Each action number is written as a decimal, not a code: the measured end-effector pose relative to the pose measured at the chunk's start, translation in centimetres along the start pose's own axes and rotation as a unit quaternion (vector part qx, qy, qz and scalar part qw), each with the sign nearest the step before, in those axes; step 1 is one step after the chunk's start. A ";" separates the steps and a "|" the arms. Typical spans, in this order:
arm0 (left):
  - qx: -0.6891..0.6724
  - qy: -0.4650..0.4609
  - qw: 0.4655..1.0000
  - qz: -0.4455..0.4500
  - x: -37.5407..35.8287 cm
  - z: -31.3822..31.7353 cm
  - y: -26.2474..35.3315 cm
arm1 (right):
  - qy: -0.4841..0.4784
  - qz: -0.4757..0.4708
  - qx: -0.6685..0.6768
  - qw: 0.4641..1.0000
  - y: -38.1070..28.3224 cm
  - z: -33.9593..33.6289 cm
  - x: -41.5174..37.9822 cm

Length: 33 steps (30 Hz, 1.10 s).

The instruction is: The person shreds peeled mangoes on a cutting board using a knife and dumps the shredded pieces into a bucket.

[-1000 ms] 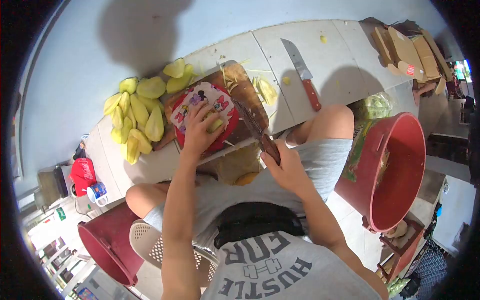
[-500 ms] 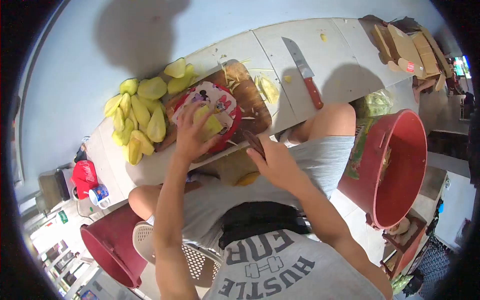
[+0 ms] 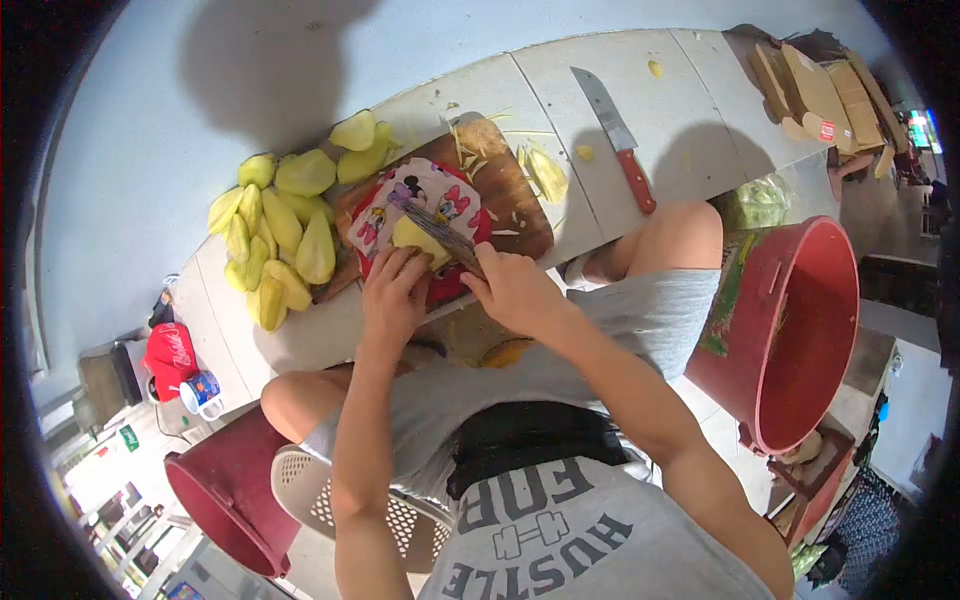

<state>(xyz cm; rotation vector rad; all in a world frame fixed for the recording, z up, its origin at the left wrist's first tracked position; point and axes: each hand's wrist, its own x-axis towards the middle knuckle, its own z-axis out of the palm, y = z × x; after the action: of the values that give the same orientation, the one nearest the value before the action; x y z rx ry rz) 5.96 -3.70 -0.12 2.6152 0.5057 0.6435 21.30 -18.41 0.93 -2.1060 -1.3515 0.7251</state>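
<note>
My left hand (image 3: 394,290) is closed on a peeled yellow-green fruit piece (image 3: 420,240), which looks like green mango, at the near side of a cartoon-print cloth (image 3: 372,225) with a red edge. My right hand (image 3: 522,290) grips a knife (image 3: 440,230) whose dark, streaked blade lies across the fruit's upper right side. Its handle is mostly hidden in my fingers. Cloth and fruit rest on a wooden cutting board (image 3: 515,185). To the left is a pile of peeled fruit (image 3: 285,220). Cut strips and a partly cut fruit piece (image 3: 547,175) lie at the board's right.
A large knife with a red handle (image 3: 634,180) lies on the tiled surface (image 3: 690,100) to the right. Red tubs stand at right (image 3: 740,350) and left (image 3: 225,490). A mug (image 3: 202,393) sits at the left edge, cardboard boxes (image 3: 810,95) at the far right.
My right hand has brought the knife up and left onto the fruit. My left hand has shifted down to the fruit's near end, fingers drawn in, uncovering more of the cloth.
</note>
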 end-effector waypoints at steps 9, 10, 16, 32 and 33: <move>0.047 -0.084 0.994 -0.046 0.7 -0.9 0.1 | -0.011 -0.022 -0.071 0.997 -4.2 -3.1 0.0; 0.060 -0.115 0.990 -0.053 0.8 -0.8 0.0 | -0.026 -0.033 -0.090 0.995 -4.5 -3.3 0.0; 0.076 -0.154 0.983 -0.065 1.8 -0.3 0.7 | -0.030 -0.018 -0.065 0.997 -2.0 -2.1 1.2; 0.070 -0.151 0.983 -0.079 1.2 0.0 0.2 | -0.054 -0.008 -0.117 0.992 -4.8 -3.7 0.2; 0.069 -0.150 0.983 -0.080 1.2 -0.1 0.5 | -0.056 -0.008 -0.118 0.991 -3.9 -3.2 0.2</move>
<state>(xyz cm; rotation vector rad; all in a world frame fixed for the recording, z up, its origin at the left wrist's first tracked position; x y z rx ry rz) 7.02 -3.55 0.63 2.6975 0.6763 0.1618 21.08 -17.25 5.83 -2.2621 -1.5807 0.7154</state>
